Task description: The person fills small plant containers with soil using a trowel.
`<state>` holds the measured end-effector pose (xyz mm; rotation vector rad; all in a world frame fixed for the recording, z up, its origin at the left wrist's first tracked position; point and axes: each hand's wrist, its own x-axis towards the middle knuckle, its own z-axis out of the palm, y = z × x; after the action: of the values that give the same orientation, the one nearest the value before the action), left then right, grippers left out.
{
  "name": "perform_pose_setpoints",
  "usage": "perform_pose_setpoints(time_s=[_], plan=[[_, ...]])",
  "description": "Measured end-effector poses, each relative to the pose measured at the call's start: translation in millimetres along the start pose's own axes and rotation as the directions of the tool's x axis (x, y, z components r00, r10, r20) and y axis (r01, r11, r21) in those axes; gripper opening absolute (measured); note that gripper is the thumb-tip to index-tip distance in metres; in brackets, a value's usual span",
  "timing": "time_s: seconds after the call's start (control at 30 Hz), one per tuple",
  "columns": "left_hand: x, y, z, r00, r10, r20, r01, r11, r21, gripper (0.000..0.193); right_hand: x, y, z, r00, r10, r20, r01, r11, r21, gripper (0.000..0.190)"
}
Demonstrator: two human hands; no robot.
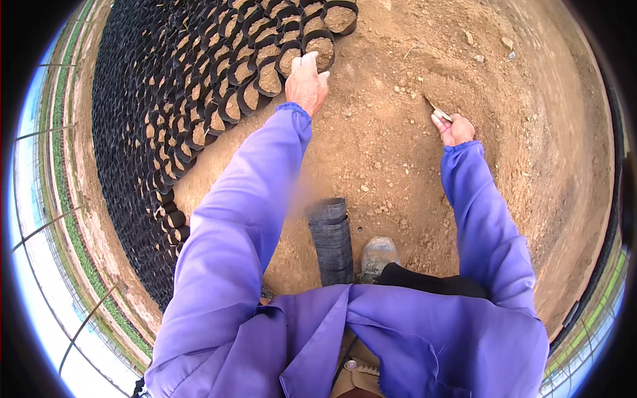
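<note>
Many black plastic plant pots [268,79] stand packed side by side at the upper left, a good part of them holding brown soil. My left hand [307,84] is on the near rim of a soil-filled pot at the edge of the block; its fingertips are partly hidden, so its grip is unclear. To the right, over bare soil [378,149], my right hand [454,128] holds a thin pointed tool [438,108], whose kind I cannot tell. A long stack of nested empty black pots [331,241] lies on the ground before me.
A soiled boot [379,256] is beside the nested stack. Small stones [506,44] lie in the soil at the upper right. Curved poles [89,318] and green plant rows [74,239] show at the far left. A dark edging [592,278] runs along the right side.
</note>
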<state>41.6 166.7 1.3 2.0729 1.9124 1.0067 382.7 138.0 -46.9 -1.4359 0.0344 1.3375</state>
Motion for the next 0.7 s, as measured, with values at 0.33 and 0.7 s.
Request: perform_pose_setpoints(time_s=[0.33, 0.7], plan=[[-187.9, 17.5, -111.8, 0.537, 0.050, 0.842, 0.105, 0.987, -0.125, 0.020, -64.1, -5.6, -18.2, 0.913, 0.043, 0.405, 0.060, 0.969, -0.240, 0.019], [-134.3, 51.2, -102.8, 0.923, 0.212, 0.321, -0.163, 0.971, -0.173, 0.012, -152.6, 16.5, 37.7, 0.776, 0.079, 0.626, 0.198, 0.912, -0.360, 0.016]])
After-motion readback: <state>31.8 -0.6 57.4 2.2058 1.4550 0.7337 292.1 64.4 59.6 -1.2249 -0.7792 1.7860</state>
